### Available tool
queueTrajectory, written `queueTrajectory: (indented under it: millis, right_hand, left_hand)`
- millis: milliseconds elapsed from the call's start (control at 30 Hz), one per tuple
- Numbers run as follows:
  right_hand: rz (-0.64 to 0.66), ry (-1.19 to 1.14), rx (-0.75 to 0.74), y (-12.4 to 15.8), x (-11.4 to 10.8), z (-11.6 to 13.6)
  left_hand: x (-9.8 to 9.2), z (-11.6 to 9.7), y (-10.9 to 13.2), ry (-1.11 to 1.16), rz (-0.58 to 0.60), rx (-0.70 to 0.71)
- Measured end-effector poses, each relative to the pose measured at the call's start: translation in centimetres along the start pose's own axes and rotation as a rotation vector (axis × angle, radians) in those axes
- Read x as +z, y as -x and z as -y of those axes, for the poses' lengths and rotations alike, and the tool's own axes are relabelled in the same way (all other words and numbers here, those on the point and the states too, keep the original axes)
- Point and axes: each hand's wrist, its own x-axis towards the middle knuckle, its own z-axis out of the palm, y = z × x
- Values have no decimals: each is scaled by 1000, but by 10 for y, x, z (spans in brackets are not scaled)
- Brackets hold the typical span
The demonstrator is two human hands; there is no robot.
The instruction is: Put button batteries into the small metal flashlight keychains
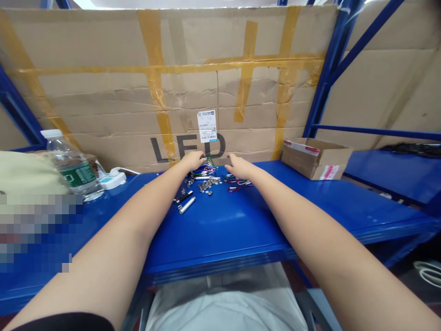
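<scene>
Inspection from my remote station. My left hand [193, 161] rests at the far edge of the pile, its fingers [202, 157] loosely curled at a tangle of coloured carabiners [208, 166]; I cannot tell whether they have hold of one. My right hand [239, 166] lies just beside it, fingers [230, 158] extended and open, holding nothing visible, with more carabiners [237, 182] directly below the fingertips. Button cells [206, 186] lie spilled between and below both hands. Further below my left fingers are a silver metal flashlight [187, 205] and a black metal flashlight [184, 196], on a blue steel shelf [220, 230]. Progress: all pieces lie loose, with no finished assembly visible and the pile not yet cleared. A cardboard box [315, 158] stands well right of my right fingers.
</scene>
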Motion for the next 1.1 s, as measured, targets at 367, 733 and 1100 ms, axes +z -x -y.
queueTrajectory:
  millis: [367, 733, 1100]
  right_hand:
    - [155, 61, -88, 7, -10, 19]
    - [402, 114, -289, 25, -12, 61]
    - [208, 143, -400, 29, 20, 82]
  left_hand:
    - [-50, -2, 82, 3, 184, 106]
    - [-36, 0, 136, 29, 200, 20]
    - [-30, -9, 142, 283, -84, -2]
